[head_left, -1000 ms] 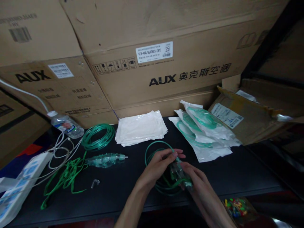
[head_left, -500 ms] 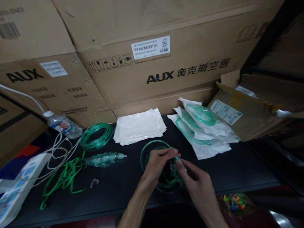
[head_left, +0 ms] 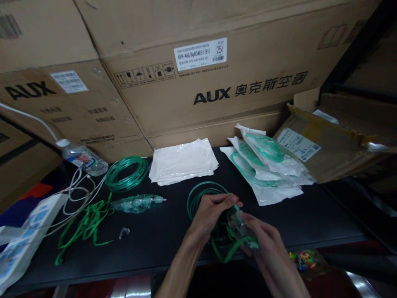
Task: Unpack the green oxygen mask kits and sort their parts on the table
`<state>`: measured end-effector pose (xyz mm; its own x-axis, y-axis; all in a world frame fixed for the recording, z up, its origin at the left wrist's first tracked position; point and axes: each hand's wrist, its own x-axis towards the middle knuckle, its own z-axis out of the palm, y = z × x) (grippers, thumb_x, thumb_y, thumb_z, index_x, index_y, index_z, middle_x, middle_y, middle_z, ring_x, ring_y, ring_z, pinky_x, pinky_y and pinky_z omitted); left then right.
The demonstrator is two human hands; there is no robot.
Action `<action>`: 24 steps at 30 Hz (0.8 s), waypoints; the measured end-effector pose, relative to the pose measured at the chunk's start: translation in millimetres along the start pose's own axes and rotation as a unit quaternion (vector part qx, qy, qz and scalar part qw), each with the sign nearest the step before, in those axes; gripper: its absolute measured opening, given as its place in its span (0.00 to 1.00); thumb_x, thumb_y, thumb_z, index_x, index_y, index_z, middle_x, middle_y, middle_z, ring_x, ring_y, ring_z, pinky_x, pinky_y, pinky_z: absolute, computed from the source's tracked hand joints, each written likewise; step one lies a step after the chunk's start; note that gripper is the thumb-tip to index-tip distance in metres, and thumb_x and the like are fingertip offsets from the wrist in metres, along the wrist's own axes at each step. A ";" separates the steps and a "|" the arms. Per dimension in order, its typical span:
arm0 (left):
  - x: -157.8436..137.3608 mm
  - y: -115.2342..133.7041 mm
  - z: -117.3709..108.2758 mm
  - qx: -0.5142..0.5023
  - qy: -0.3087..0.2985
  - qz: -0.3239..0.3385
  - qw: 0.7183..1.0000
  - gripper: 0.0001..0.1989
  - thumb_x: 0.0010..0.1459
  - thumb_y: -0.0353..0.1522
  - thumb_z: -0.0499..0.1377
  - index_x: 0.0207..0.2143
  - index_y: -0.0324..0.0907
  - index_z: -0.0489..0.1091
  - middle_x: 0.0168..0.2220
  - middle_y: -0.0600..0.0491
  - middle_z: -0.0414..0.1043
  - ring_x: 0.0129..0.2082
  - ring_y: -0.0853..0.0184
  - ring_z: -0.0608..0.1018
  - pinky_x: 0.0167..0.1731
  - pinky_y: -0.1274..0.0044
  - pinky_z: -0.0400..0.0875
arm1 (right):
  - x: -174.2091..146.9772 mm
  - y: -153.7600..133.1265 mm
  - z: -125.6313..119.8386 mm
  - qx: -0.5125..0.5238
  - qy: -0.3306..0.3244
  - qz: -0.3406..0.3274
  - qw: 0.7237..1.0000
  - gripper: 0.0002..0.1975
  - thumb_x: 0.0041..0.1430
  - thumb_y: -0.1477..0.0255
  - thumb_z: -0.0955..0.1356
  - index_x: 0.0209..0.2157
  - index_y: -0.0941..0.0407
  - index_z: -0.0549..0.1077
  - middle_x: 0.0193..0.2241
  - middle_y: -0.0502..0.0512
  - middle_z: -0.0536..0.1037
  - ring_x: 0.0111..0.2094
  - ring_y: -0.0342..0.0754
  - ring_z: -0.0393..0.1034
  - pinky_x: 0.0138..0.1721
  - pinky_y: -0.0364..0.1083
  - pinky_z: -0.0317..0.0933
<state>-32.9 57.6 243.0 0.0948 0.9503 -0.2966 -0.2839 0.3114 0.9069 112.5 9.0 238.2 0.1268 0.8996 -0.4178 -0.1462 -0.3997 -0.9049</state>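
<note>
Pinches green tubing (head_left: 194, 200) in closed left hand (head_left: 214, 207); curls half-closed right hand (head_left: 265, 234) around clear plastic piece (head_left: 238, 224), over near edge of bench (head_left: 167, 240). Slants lengthwise from near right to far left, pointing far end at tubing.

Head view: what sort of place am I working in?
Probably a storeroom corner used as a workspace: a large AUX air-conditioner carton rises at the back, and pouches of green tubing and a power strip lie on the black tabletop.
</note>
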 end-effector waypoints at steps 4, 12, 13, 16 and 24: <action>2.5 2.4 -6.8 0.018 0.046 0.011 0.999 0.21 0.52 0.47 0.71 0.35 0.36 0.84 0.35 0.45 0.85 0.36 0.59 0.82 0.39 0.73 0.72 | -8.7 1.4 -5.5 -0.186 0.006 -0.172 0.967 0.18 0.52 0.55 0.75 0.35 0.55 0.85 0.36 0.58 0.85 0.39 0.58 0.78 0.43 0.48 0.70; -2.6 -3.7 -15.8 0.209 -0.039 0.036 0.977 0.23 0.64 0.48 0.59 0.44 0.38 0.84 0.41 0.47 0.85 0.43 0.57 0.81 0.45 0.73 0.70 | -11.4 -6.6 -37.7 0.055 0.043 0.019 0.997 0.20 0.43 0.54 0.79 0.34 0.54 0.85 0.35 0.56 0.87 0.35 0.55 0.82 0.31 0.42 0.74; -3.1 -5.2 -16.7 0.252 -0.037 0.038 0.966 0.25 0.65 0.48 0.57 0.43 0.38 0.84 0.39 0.47 0.85 0.39 0.59 0.81 0.41 0.74 0.70 | -10.4 -8.7 -44.0 0.077 0.057 0.039 0.995 0.19 0.41 0.56 0.80 0.32 0.54 0.85 0.34 0.56 0.87 0.34 0.55 0.82 0.30 0.42 0.74; -5.0 -4.9 -19.0 0.326 -0.033 0.039 0.944 0.25 0.65 0.48 0.55 0.38 0.39 0.84 0.31 0.50 0.83 0.29 0.63 0.79 0.30 0.77 0.66 | -7.2 -13.9 -64.4 0.131 0.110 0.115 0.978 0.17 0.39 0.62 0.79 0.33 0.54 0.84 0.33 0.57 0.87 0.30 0.56 0.82 0.26 0.44 0.76; -20.7 11.2 -16.3 0.535 -0.034 0.041 0.843 0.10 0.61 0.38 0.66 0.33 0.42 0.81 0.30 0.53 0.79 0.33 0.63 0.79 0.35 0.76 0.66 | 3.2 -20.3 -97.7 0.217 0.136 0.110 0.960 0.11 0.42 0.66 0.78 0.31 0.52 0.82 0.32 0.55 0.86 0.29 0.52 0.82 0.31 0.44 0.78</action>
<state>-53.5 41.5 254.4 0.1814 0.9550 -0.2347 0.7283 0.0299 0.6846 211.8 2.8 247.3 0.2898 0.6990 -0.6537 -0.5871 -0.4096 -0.6983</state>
